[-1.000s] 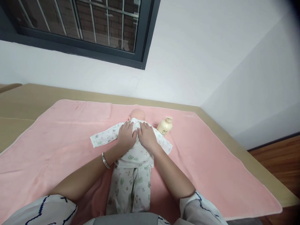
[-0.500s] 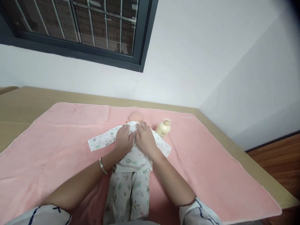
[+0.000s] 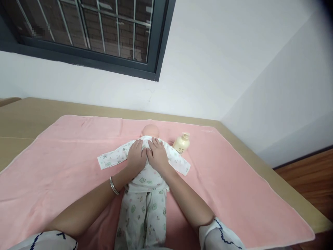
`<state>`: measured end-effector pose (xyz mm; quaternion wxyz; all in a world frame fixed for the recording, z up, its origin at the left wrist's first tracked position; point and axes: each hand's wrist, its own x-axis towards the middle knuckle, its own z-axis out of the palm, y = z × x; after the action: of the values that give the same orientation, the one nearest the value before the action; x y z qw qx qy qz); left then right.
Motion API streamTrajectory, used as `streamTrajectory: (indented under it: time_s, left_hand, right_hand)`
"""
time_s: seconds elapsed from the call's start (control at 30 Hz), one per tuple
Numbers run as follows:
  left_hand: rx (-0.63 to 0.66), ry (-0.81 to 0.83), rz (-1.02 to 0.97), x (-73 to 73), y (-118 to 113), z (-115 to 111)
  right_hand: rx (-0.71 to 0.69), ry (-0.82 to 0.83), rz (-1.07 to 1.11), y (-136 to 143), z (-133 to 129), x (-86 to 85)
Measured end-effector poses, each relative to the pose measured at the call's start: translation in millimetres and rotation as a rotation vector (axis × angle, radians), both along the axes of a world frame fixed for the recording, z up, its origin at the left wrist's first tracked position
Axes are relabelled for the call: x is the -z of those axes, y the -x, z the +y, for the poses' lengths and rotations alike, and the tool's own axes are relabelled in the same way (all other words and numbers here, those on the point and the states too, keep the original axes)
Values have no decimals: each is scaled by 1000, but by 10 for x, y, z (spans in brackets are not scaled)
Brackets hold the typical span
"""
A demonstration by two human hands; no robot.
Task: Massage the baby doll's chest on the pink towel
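A baby doll [image 3: 147, 178] in a white printed top and trousers lies stretched out, its bald head [image 3: 150, 130] pointing away from me and its sleeves spread to both sides. My left hand [image 3: 136, 156] rests flat on the left of its upper back, fingers extended. Beside it, my right hand [image 3: 158, 154] lies flat on the right of the upper back, also with fingers extended. The two thumbs meet near the middle. A silver bangle [image 3: 113, 186] circles my left wrist. Neither hand grips anything.
A cream pump bottle [image 3: 181, 143] stands just beyond the doll's right sleeve. Under everything spreads a pink blanket [image 3: 229, 194] on a tan table [image 3: 52, 106]. Behind are a white wall [image 3: 208, 62] and a dark-framed barred window [image 3: 153, 69].
My right hand has shifted slightly left and inward across the doll's upper back, so the thumbs are closer. My left hand and the doll stay nearly in place.
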<state>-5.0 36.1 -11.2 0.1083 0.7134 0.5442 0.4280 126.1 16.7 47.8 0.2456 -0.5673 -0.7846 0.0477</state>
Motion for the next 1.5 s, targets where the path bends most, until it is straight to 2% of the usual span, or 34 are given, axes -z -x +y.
streamTrajectory:
  time_s: [0.2,0.3,0.37,0.43,0.5,0.6,0.67,0.73,0.83,1.03,1.17,1.27,1.33,1.4,1.5]
  left_hand:
    - [-26,138,60,-95,64,37]
    - [-25,228,49,-169,112,84]
    - [-4,270,-29,-245,119,80]
    - [37,274,-159,-355,83,25]
    - [119,259,-324,-504,-4,-68]
    - [363,318,-611,-768,-231,-195]
    - [552,471,-839,-937,-427,-213]
    - [650,696,-1080,-1080,-631,-163]
    - [662,956,-1321,-1239,-897,-5]
    - [642,1056,-1512,-1394,-1157,270]
    - [682,1096,-1533,-1356,-1112,260]
    - [704,1107,-1547,-1299,-950,123]
    - [716,1114,-1550,-1290,-798,-16]
    - [751,1113,-1545,-1321,-632,-167]
    - [840,1071,-1514,-1429,-392,-359]
  right_hand:
    - [43,-83,50,15,-15,4]
    - [-49,5,-29,1,18,-9]
    - [-120,57,-64,-73,46,-103]
    - [-125,42,-38,-209,44,-287]
    - [-54,-28,27,-389,-6,-520]
    - [52,-79,56,-667,-130,-827]
    - [117,-54,29,-828,-195,-945]
    - [182,-30,-7,-957,-217,-988]
    - [244,-22,-50,-1078,-170,-959]
    - [230,48,-118,-1079,-14,-828]
    - [253,75,-139,-1052,4,-811]
    - [285,65,-99,-1023,-20,-840]
    - [284,15,2,-942,-55,-855]
    - [226,-35,142,-778,-115,-849]
    - [46,-73,253,-397,-283,-791]
